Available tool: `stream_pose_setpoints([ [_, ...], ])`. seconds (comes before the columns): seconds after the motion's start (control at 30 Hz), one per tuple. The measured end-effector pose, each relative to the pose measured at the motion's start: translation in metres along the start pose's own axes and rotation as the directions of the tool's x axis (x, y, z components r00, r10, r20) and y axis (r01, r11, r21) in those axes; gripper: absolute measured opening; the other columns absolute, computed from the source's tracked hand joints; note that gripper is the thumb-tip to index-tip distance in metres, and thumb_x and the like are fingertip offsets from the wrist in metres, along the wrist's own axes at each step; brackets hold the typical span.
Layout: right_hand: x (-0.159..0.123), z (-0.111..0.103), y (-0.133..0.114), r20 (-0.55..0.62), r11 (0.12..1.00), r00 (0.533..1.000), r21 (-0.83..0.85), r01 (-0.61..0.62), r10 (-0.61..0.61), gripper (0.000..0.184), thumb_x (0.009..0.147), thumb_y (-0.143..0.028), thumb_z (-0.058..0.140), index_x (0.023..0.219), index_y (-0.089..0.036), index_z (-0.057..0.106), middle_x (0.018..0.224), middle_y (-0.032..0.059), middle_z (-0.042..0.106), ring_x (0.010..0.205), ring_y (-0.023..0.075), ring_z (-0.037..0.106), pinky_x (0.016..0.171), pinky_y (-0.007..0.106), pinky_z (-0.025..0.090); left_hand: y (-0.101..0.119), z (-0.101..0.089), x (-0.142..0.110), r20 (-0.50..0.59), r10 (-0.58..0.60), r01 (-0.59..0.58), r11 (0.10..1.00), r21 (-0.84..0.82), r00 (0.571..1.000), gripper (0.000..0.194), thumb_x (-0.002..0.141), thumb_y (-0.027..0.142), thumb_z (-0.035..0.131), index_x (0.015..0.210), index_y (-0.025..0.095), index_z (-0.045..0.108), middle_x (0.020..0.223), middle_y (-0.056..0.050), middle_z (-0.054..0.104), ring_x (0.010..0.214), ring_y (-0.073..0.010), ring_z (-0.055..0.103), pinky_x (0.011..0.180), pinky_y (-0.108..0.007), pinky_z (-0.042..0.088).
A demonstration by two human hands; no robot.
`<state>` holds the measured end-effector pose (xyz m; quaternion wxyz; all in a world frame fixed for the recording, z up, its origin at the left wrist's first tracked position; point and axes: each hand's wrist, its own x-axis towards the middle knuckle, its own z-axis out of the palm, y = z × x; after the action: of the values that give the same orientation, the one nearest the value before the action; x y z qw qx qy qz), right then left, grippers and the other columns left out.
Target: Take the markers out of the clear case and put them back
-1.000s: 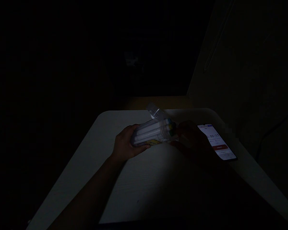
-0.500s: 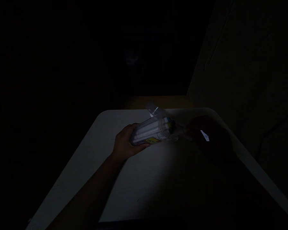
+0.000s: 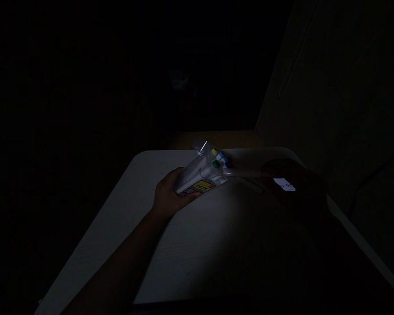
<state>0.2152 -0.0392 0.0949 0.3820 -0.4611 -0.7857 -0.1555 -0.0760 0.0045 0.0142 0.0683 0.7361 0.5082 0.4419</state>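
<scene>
My left hand (image 3: 167, 194) is wrapped round a clear plastic case (image 3: 192, 175), which is tilted up to the right. Inside stand several white markers with coloured ends, among them a green end (image 3: 216, 164), a yellow one and a blue one. A yellow and dark label (image 3: 202, 187) is on the case's near side, and its clear flap (image 3: 202, 146) stands open. Deep in shadow on the right, my right hand (image 3: 284, 170) is closed on the far end of a pale marker (image 3: 244, 173), whose other end is beside the case's mouth. A bright white patch with digits (image 3: 284, 184) shows on this hand.
A white table (image 3: 180, 245) with rounded far corners lies under both hands. The right hand and forearm cast a dark shadow over its right half. A wall with a hanging cord (image 3: 287, 76) is at the right. The surroundings are very dark.
The case has turned so its open end points further up and the coloured marker ends show more. My right hand has moved slightly right, and the pale marker shows more clearly.
</scene>
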Motion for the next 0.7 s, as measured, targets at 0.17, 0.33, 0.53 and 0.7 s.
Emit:
stream_pose_setpoints([
  [0.17,0.0,0.005,0.0,-0.013,0.991,0.998,-0.119,0.067,-0.069,0.025,0.085,-0.027,0.049,0.103,-0.017,0.063,0.094,0.0077,0.065,0.088,0.0197,0.059,0.074,0.034,0.048,-0.001,0.002,0.0,-0.021,-0.031,0.031,1.0,-0.001,0.999,0.073,0.055,0.055,0.069,0.113,0.015,0.051,0.101,-0.008,0.063,0.085,-0.0228,0.062,0.075,-0.034,0.052],
  [0.33,0.002,0.01,0.009,-0.006,0.979,0.993,-0.167,0.119,-0.122,0.027,0.086,-0.026,0.043,0.093,-0.013,0.066,0.087,0.0114,0.066,0.082,0.0225,0.058,0.07,0.038,0.048,0.0,0.001,0.0,-0.012,-0.056,0.056,0.998,-0.012,0.998,0.073,0.055,0.054,0.07,0.113,0.014,0.051,0.101,-0.01,0.063,0.086,-0.0234,0.062,0.077,-0.034,0.051],
  [0.53,-0.001,0.014,0.008,0.047,0.983,0.998,-0.177,0.047,-0.039,0.031,0.087,-0.028,0.037,0.089,-0.016,0.066,0.086,0.0088,0.066,0.08,0.0222,0.058,0.07,0.038,0.047,-0.001,0.001,-0.001,-0.024,-0.037,0.037,0.999,0.004,0.999,0.072,0.055,0.054,0.07,0.112,0.015,0.052,0.099,-0.009,0.063,0.084,-0.0228,0.062,0.074,-0.034,0.052],
  [0.7,-0.003,0.016,0.012,0.038,0.98,0.987,-0.127,-0.151,0.157,0.034,0.087,-0.033,0.037,0.092,-0.016,0.066,0.091,0.0105,0.066,0.084,0.0231,0.06,0.071,0.038,0.048,0.0,0.0,-0.002,-0.053,-0.015,0.013,1.0,-0.022,0.998,0.07,0.055,0.053,0.071,0.111,0.015,0.052,0.098,-0.008,0.063,0.083,-0.0215,0.063,0.073,-0.032,0.052],
])
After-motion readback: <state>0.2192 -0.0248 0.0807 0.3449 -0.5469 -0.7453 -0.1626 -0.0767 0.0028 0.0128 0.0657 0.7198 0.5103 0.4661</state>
